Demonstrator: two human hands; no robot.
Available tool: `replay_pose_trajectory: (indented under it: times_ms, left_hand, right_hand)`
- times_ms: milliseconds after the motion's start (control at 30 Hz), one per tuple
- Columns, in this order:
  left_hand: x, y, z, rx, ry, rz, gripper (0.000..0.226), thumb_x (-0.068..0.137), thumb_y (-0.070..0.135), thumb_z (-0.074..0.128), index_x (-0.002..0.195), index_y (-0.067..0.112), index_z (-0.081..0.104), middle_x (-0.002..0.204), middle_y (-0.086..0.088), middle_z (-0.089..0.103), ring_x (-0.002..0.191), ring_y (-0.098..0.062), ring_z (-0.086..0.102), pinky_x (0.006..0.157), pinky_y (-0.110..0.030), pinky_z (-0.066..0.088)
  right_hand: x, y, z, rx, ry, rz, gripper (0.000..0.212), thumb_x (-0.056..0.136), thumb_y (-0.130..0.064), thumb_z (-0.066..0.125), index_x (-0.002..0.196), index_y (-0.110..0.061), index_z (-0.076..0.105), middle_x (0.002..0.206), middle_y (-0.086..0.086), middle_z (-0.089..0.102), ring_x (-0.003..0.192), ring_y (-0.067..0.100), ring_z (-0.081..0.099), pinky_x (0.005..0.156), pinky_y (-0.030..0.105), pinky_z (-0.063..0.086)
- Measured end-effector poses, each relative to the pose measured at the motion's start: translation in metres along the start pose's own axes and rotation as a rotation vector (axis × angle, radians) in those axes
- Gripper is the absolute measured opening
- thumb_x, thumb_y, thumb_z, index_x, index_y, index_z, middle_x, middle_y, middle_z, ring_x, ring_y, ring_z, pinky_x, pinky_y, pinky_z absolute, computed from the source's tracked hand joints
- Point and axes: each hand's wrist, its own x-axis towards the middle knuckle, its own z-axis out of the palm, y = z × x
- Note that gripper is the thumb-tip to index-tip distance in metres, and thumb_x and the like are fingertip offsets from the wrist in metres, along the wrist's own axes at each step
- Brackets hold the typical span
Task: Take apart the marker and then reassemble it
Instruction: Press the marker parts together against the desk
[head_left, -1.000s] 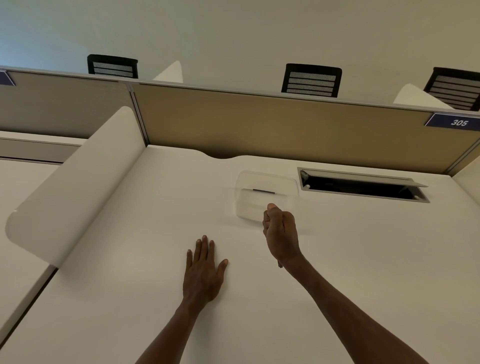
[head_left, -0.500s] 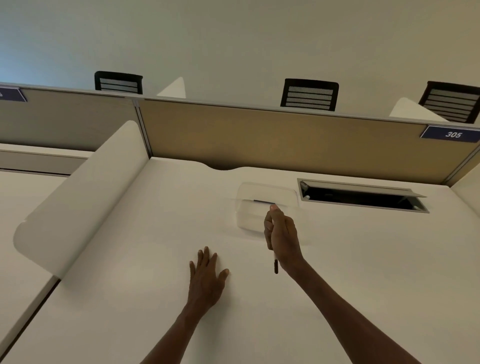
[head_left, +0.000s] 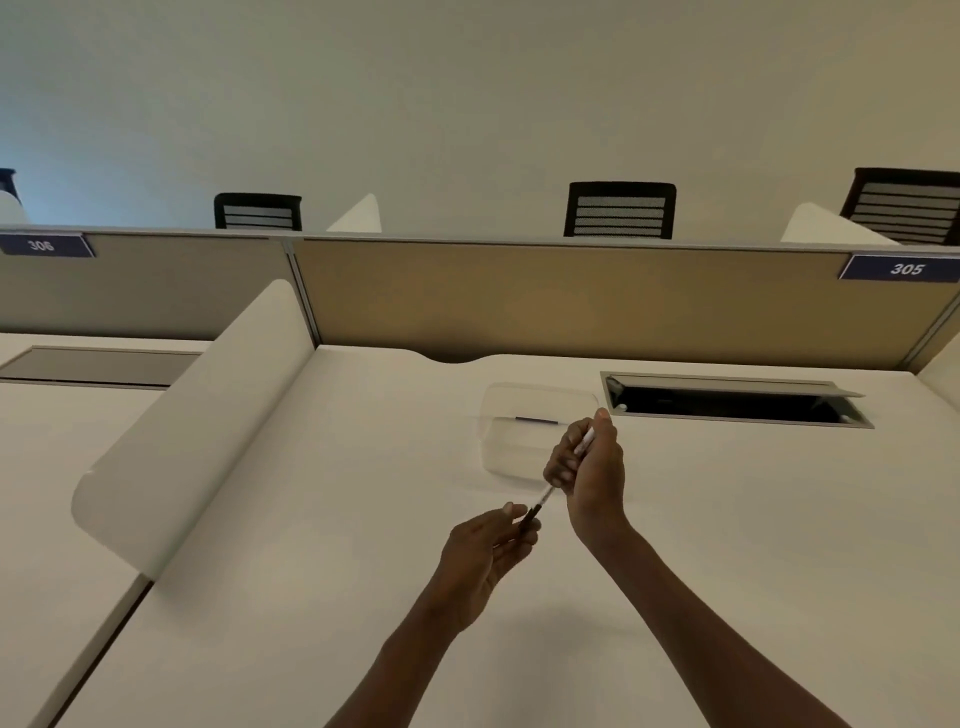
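Observation:
A slim marker (head_left: 545, 497) with a white barrel and a dark cap end slants above the white desk (head_left: 311, 597). My right hand (head_left: 589, 470) is wrapped around the barrel's upper part, so its middle is hidden. My left hand (head_left: 491, 551) is raised below it and pinches the dark cap end (head_left: 531, 516) between thumb and fingers. Both hands are off the desk surface.
A clear plastic tray (head_left: 537, 431) lies just behind my hands. An open cable slot (head_left: 727, 402) sits to its right. A curved white divider (head_left: 192, 431) bounds the desk on the left, a tan partition (head_left: 571, 301) at the back. Chairs stand beyond.
My left hand has lifted from lying flat on the desk and taken hold of the marker's dark end. My right hand has turned the marker to a slant and risen slightly.

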Motion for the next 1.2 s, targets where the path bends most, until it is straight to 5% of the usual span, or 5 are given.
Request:
replay_pose_trajectory:
  times_ms: [200,433,567,867,1200]
  left_hand:
    - [-0.004,0.002,0.000,-0.052,0.144,0.092,0.014,0.087,0.002,0.066,0.093,0.003,0.078,0.099,-0.018,0.074,0.090,-0.021,0.071,0.077,-0.022,0.057]
    - [0.003,0.025,-0.018,-0.222,0.349,0.205,0.019,0.088,-0.010,0.060,0.106,-0.007,0.065,0.084,-0.016,0.073,0.071,-0.017,0.071,0.073,-0.023,0.060]
    - [0.010,0.035,-0.020,-0.223,0.361,0.249,0.020,0.089,-0.009,0.060,0.108,-0.006,0.064,0.095,-0.018,0.071,0.086,-0.022,0.070,0.077,-0.023,0.059]
    - [0.033,0.026,-0.006,-0.002,0.342,0.269,0.023,0.086,-0.004,0.067,0.109,-0.001,0.068,0.102,-0.015,0.075,0.097,-0.025,0.072,0.090,-0.033,0.055]
    - [0.030,-0.026,-0.006,0.580,0.387,0.236,0.021,0.080,0.009,0.076,0.100,0.016,0.076,0.093,0.002,0.078,0.082,-0.007,0.071,0.088,-0.029,0.056]
  right_hand:
    - [-0.002,-0.003,-0.015,-0.180,-0.046,-0.029,0.048,0.103,-0.032,0.031,0.072,-0.008,0.059,0.062,0.010,0.058,0.061,0.024,0.060,0.063,0.034,0.054]
    - [-0.003,-0.007,-0.058,-0.630,-0.285,-0.027,0.023,0.095,-0.015,0.057,0.084,-0.003,0.074,0.069,0.014,0.066,0.058,0.021,0.061,0.053,0.026,0.052]
    - [-0.009,0.002,-0.072,-0.805,-0.435,0.071,0.011,0.086,-0.013,0.069,0.083,-0.007,0.077,0.070,0.009,0.073,0.058,0.011,0.063,0.053,0.022,0.051]
    - [-0.030,0.032,-0.071,-1.067,-0.541,0.154,0.007,0.074,-0.018,0.076,0.072,-0.012,0.074,0.062,0.002,0.073,0.056,0.012,0.069,0.057,0.023,0.054]
    - [-0.043,0.064,-0.066,-1.157,-0.331,0.125,0.020,0.077,-0.008,0.067,0.058,0.000,0.068,0.059,0.012,0.070,0.051,0.017,0.067,0.059,0.030,0.056]
